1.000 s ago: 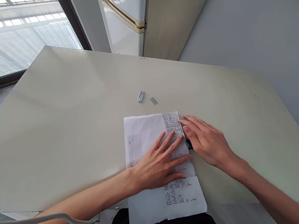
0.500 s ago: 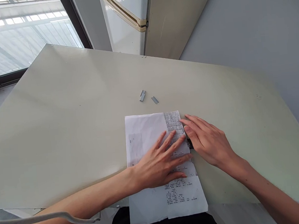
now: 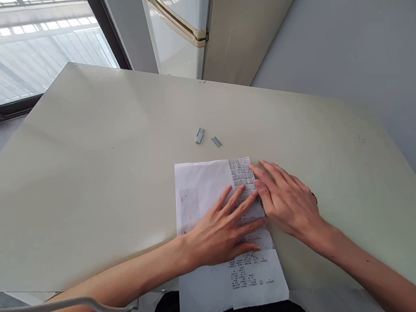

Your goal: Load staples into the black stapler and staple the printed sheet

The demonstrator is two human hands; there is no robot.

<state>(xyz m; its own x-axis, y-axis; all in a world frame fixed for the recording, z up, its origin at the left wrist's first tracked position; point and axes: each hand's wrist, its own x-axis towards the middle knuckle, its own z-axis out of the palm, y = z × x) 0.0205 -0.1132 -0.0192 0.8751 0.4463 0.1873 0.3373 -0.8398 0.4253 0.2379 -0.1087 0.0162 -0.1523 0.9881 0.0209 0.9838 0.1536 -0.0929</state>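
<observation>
A stack of white paper sheets lies on the table, its lower end overhanging the front edge. Printed text and a band of dense drawn lines show on its right part. My left hand rests flat across the sheets with its fingers spread. At the right edge of the paper, my right hand covers what appears to be a stapler. Only a red bit of it shows beyond the hand. My right thumb and index finger reach the paper's edge. Small grey strips of staples lie beyond the paper.
The pale table extends to both sides. A white fridge stands behind it, beside a window. A grey cable crosses the lower left above my forearm. A grey wall is at right.
My right hand has turned slightly and shifted, covering the dark part seen at the paper's edge; a red bit now shows at its right. My left hand stays on the paper.
</observation>
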